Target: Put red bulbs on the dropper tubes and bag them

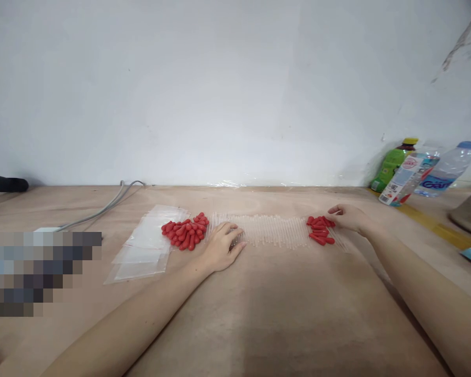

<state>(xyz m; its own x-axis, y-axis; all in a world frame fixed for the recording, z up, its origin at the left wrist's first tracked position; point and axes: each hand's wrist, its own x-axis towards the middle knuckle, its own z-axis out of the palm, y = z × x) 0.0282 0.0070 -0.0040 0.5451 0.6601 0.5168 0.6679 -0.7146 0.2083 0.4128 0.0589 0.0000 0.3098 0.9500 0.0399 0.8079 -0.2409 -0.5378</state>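
Note:
A row of thin clear tubes lies side by side across the wooden table. My left hand rests palm down over the left part of this row, its fingers apart and slightly bent. Just left of it is a heap of red rubber bulbs. At the row's right end, a smaller group of red bulbs sits at the tubes. My right hand is at the right edge of that group with fingers curled together by a red bulb; the fingertips partly hide what they grip.
Clear plastic bags lie overlapped left of the heap. A grey cable runs behind them. Bottles and a printed carton stand at the back right near yellow tape. A pale wall closes off the back.

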